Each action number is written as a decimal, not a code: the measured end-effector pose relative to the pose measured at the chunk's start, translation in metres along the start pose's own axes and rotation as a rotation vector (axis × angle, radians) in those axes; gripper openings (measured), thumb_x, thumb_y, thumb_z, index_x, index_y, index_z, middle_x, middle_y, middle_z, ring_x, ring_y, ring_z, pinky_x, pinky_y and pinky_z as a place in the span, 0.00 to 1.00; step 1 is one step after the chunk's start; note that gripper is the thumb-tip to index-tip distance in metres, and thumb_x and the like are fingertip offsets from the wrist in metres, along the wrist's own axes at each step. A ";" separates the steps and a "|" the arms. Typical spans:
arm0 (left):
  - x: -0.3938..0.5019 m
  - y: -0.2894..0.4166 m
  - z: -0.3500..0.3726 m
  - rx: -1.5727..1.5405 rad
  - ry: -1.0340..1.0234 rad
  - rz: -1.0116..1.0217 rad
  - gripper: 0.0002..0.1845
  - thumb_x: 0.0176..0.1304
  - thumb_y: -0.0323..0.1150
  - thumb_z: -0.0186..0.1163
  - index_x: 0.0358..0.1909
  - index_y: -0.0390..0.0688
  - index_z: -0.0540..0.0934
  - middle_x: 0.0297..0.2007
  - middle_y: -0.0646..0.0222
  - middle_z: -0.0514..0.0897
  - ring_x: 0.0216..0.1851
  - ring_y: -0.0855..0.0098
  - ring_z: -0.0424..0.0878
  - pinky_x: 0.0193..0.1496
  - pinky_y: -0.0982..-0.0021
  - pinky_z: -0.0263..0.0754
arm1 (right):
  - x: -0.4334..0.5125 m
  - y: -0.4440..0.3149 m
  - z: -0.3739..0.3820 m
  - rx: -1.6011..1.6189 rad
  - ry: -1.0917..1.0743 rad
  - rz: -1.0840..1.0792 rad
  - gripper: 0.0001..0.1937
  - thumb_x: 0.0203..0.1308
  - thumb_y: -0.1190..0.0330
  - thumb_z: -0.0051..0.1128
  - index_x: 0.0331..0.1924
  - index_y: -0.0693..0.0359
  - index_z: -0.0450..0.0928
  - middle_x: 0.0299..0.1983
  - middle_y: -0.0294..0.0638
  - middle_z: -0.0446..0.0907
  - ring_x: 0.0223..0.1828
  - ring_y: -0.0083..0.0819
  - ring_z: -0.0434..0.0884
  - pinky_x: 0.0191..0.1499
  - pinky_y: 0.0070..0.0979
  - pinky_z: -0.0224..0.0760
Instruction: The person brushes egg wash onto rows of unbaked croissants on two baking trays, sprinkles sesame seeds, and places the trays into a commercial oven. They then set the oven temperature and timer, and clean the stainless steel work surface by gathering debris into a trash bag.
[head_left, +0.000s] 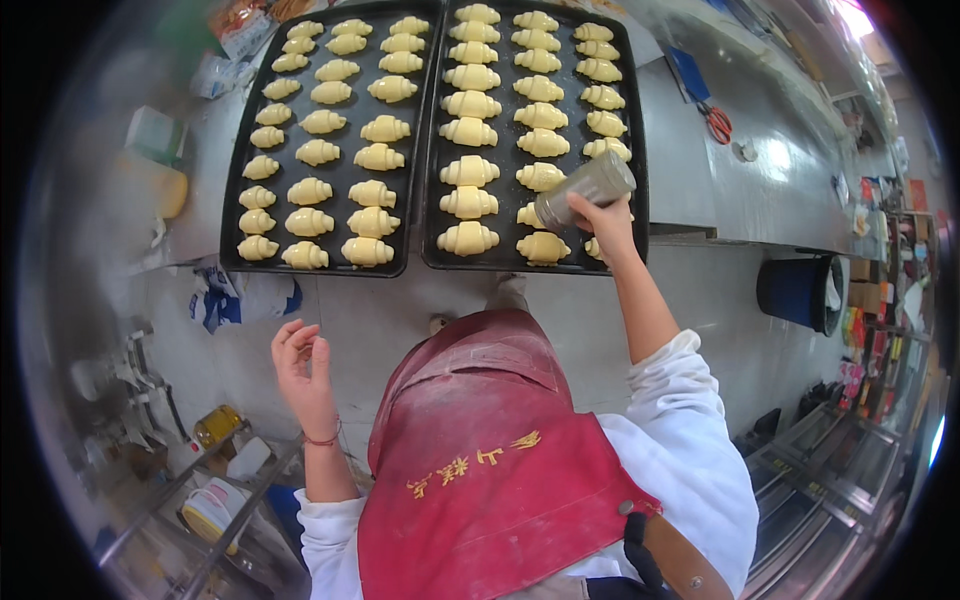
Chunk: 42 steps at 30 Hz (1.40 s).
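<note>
My right hand grips a grey cylindrical shaker, tilted with its lower end towards the middle column of the right baking tray. Rows of glossy, pale yellow rolled dough pieces lie on this black tray. Fine specks dot some of the rolls near the shaker, which hides part of a roll beneath it. Beside it on the left, a second black baking tray carries similar rolls. Away from both trays, my left hand hangs in the air with loosely curled fingers and nothing in it.
Both trays jut past the front edge of the metal worktop. Red-handled scissors and a blue flat object lie to the right. A dark blue bin stands on the floor at right. Metal racks flank me below.
</note>
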<state>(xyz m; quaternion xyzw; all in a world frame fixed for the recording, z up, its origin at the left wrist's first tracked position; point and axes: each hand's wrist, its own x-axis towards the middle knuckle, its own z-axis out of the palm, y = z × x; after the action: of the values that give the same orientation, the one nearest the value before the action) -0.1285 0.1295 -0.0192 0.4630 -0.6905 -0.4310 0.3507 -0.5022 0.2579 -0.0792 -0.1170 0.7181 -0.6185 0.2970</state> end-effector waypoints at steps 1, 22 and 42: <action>0.002 -0.002 -0.001 -0.034 0.006 -0.001 0.09 0.57 0.28 0.55 0.38 0.36 0.74 0.47 0.65 0.67 0.38 0.77 0.70 0.43 0.77 0.65 | -0.009 0.002 -0.003 -0.026 -0.006 0.000 0.28 0.43 0.65 0.66 0.47 0.63 0.64 0.39 0.40 0.73 0.37 0.26 0.76 0.33 0.20 0.73; 0.011 -0.022 -0.031 -0.062 0.137 -0.103 0.06 0.56 0.24 0.54 0.35 0.36 0.73 0.43 0.68 0.69 0.37 0.79 0.69 0.42 0.79 0.65 | 0.029 -0.016 0.108 0.376 0.002 -0.100 0.26 0.42 0.69 0.66 0.46 0.64 0.65 0.40 0.41 0.73 0.38 0.27 0.77 0.35 0.23 0.74; 0.077 0.011 -0.003 -0.021 0.445 -0.333 0.28 0.54 0.19 0.50 0.58 0.40 0.58 0.50 0.64 0.65 0.30 0.81 0.67 0.37 0.80 0.65 | 0.236 -0.090 0.147 0.117 -0.031 -0.179 0.30 0.40 0.65 0.68 0.47 0.61 0.62 0.38 0.40 0.73 0.36 0.26 0.76 0.33 0.24 0.72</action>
<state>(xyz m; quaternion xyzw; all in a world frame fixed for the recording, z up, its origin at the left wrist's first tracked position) -0.1540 0.0586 -0.0016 0.6498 -0.5062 -0.3776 0.4229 -0.6238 -0.0076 -0.0681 -0.1727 0.6626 -0.6816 0.2580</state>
